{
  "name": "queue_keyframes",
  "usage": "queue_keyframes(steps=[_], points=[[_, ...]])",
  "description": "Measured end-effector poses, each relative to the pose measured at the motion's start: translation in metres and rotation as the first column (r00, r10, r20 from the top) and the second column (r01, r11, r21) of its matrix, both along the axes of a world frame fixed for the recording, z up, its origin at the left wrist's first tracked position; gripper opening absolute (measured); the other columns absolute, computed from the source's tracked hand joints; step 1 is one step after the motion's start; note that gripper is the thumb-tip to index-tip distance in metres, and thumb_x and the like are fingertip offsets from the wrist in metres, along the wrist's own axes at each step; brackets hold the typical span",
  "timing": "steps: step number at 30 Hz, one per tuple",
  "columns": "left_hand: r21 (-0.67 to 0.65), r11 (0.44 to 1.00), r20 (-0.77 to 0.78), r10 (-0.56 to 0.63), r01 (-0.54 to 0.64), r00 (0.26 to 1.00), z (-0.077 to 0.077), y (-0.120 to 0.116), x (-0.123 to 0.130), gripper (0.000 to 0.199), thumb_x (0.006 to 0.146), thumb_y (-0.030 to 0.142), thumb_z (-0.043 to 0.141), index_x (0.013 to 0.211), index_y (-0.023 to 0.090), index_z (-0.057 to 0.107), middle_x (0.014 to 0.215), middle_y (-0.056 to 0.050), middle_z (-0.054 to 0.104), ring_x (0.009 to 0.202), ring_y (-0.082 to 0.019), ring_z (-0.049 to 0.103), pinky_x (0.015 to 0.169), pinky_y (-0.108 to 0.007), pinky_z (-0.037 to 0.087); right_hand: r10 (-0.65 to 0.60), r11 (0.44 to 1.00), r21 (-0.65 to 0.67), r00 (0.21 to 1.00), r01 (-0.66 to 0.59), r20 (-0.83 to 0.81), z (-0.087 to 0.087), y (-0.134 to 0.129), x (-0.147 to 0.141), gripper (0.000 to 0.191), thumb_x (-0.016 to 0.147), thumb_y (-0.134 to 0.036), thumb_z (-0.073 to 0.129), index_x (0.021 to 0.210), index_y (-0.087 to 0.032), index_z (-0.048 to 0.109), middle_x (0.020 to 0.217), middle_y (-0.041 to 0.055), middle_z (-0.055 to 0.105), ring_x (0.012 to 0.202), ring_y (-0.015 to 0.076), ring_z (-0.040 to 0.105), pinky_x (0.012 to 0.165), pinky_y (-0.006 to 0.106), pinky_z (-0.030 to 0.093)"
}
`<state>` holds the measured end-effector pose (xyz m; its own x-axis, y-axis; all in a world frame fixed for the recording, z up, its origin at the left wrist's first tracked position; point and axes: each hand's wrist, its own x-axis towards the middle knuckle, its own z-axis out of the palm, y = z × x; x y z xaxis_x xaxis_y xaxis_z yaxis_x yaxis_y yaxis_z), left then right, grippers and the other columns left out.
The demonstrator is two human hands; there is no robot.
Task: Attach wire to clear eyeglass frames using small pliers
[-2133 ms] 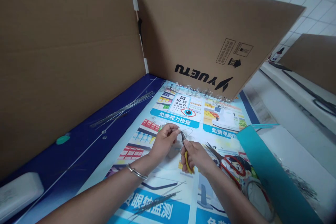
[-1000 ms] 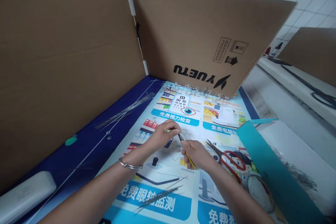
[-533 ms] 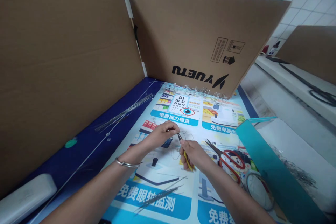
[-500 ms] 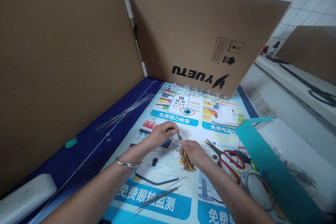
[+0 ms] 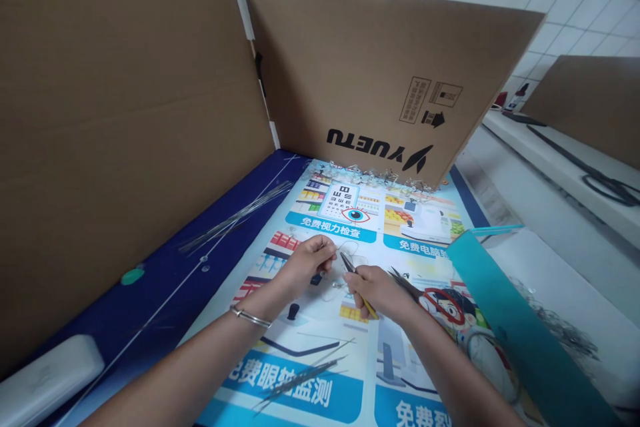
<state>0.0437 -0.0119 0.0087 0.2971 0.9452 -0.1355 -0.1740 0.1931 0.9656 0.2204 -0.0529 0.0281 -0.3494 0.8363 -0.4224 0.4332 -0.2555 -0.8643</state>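
Observation:
My left hand point(image 5: 311, 261) is pinched on a thin wire point(image 5: 349, 245), whose loop bends out past the fingertips. My right hand point(image 5: 373, 288) is wrapped round pliers with yellow handles point(image 5: 370, 309). The dark jaws of these pliers point(image 5: 346, 261) point up and left, a short way from the left fingertips. Beneath both hands lies a printed poster point(image 5: 305, 320). Close to the right forearm are red-handled scissors point(image 5: 445, 303), partly hidden by that arm. A bundle of straight wires point(image 5: 305, 377) rests on the poster nearer to me.
Cardboard walls point(image 5: 125, 113) stand at the left and back. Bent wire pieces point(image 5: 370, 175) line the back wall's foot. More straight wires point(image 5: 237, 217) lie left. A teal strip point(image 5: 520, 327) borders a pile of wire pieces point(image 5: 557, 327) at right. A white case point(image 5: 55, 373) sits front left.
The pliers' jaws have drawn away from the left fingertips, and my right hand has shifted slightly right and down. My left hand has dropped a little, still pinching the wire.

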Motion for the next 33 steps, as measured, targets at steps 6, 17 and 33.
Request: queue_keyframes(steps=[6, 17, 33], points=[[-0.047, 0.999, 0.037, -0.003, 0.004, 0.999, 0.002, 0.000, 0.000, 0.025, 0.072, 0.039, 0.060, 0.073, 0.015, 0.052, 0.057, 0.003, 0.050, 0.046, -0.006, 0.045, 0.045, -0.018, 0.034, -0.304, 0.898, 0.343, 0.952, 0.274, 0.034, 0.007, 0.011, 0.010, 0.031, 0.077, -0.049, 0.047, 0.074, -0.018, 0.051, 0.057, -0.0012, 0.055, 0.049, 0.0110, 0.052, 0.049, 0.022, 0.041], [-0.059, 0.997, 0.032, -0.050, 0.052, 0.998, -0.006, -0.007, 0.009, 0.025, 0.072, 0.039, 0.060, 0.077, 0.015, 0.053, 0.062, 0.003, 0.053, 0.042, -0.005, 0.044, 0.043, -0.018, 0.032, -0.265, 0.893, 0.388, 0.963, 0.229, 0.040, -0.013, 0.013, 0.003, 0.025, 0.072, -0.041, 0.053, 0.081, -0.018, 0.059, 0.066, -0.0007, 0.058, 0.058, 0.0119, 0.050, 0.055, 0.023, 0.040], [0.141, 0.988, -0.183, -0.040, 0.067, 0.982, -0.002, -0.008, 0.009, 0.016, 0.074, 0.030, 0.056, 0.071, 0.015, 0.054, 0.059, 0.002, 0.054, 0.054, -0.008, 0.049, 0.052, -0.019, 0.036, -0.231, 0.894, 0.434, 0.947, 0.116, 0.224, -0.016, 0.012, -0.001, 0.024, 0.077, -0.039, 0.048, 0.088, -0.022, 0.061, 0.069, 0.0001, 0.061, 0.058, 0.0130, 0.052, 0.054, 0.023, 0.038]])
